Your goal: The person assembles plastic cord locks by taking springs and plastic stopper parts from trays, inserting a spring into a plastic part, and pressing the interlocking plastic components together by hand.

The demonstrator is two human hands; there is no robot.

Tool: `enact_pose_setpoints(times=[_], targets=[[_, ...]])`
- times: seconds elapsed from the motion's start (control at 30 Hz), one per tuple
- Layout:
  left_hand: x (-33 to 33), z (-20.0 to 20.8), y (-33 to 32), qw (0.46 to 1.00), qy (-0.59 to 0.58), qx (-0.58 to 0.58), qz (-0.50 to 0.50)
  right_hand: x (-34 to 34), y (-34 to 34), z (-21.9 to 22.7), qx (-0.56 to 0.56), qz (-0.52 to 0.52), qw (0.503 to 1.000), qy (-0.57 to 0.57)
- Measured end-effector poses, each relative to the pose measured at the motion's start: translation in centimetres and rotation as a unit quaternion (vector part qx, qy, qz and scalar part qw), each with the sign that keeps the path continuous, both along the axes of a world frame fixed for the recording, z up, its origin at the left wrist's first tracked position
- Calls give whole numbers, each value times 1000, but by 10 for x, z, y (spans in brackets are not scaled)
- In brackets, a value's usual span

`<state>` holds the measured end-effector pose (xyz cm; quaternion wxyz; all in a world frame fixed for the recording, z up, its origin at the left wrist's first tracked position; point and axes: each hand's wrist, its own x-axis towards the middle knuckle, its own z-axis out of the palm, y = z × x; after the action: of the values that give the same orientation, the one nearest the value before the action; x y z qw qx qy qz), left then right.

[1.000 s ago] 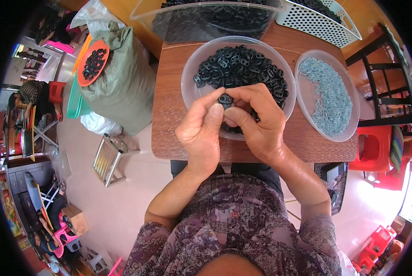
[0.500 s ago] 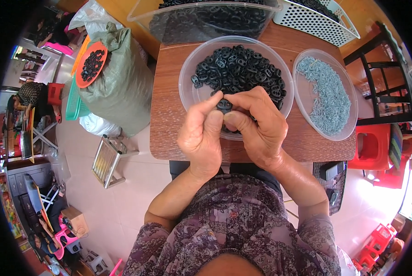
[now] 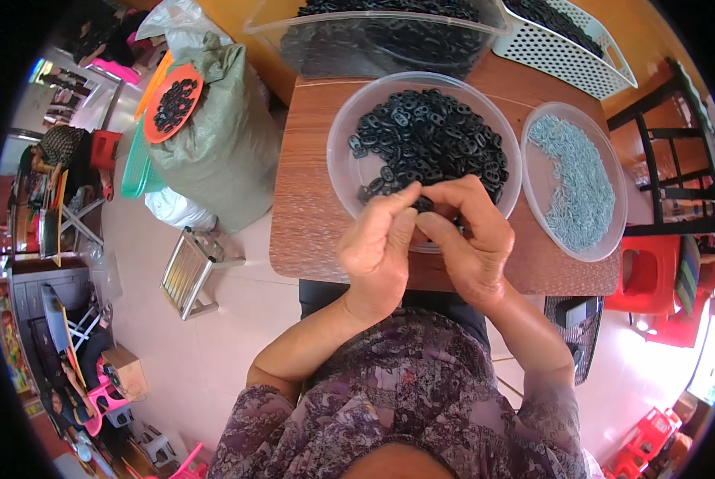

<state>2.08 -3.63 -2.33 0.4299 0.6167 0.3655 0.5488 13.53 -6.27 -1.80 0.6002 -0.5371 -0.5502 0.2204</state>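
Note:
Between both hands I hold a small black two-hole plastic piece (image 3: 423, 204), which looks like a cord lock part. My left hand (image 3: 379, 249) pinches it from the left with thumb and forefinger. From the other side my right hand (image 3: 471, 234) grips it the same way, and the fingertips hide most of it. Just beyond the hands, a round clear plastic tub (image 3: 342, 128) holds a heap of similar black pieces (image 3: 425, 132). To its right lies a shallow round tray (image 3: 535, 188) of small pale blue-grey metal pieces (image 3: 577, 188), perhaps springs.
A clear bin (image 3: 389, 52) and a white perforated basket (image 3: 565, 60), both with black parts, stand behind on the wooden table (image 3: 309, 184). Left are a bulging sack (image 3: 221, 152), an orange plate (image 3: 190, 78) of black pieces and a metal stool (image 3: 194, 271). Red stools (image 3: 649, 267) stand right.
Both hands have shifted slightly right and down in the picture, as has the table with its containers. The held piece is now more covered by my fingers.

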Motion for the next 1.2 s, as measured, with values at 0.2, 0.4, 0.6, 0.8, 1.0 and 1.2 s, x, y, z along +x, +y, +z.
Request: enact_pose_setpoints(times=[0.2, 0.4, 0.6, 0.8, 1.0, 1.2], targets=[[-7, 4, 38, 944, 215, 250, 24, 29, 0, 11, -72, 16, 996, 47], [-26, 10, 87, 803, 467, 370, -9, 85, 24, 35, -70, -108, 990, 58], [-30, 6, 88, 740, 544, 386, -83, 169, 75, 69, -3, -245, 967, -71], [-27, 4, 93, 831, 448, 306, -121, 278, 148, 79, -48, -331, 857, -392], [-30, 18, 103, 952, 275, 18, -135, 283, 150, 61, -48, -265, 910, -316], [-21, 7, 105, 781, 510, 322, -163, 222, 85, 33, -38, -202, 959, -197]])
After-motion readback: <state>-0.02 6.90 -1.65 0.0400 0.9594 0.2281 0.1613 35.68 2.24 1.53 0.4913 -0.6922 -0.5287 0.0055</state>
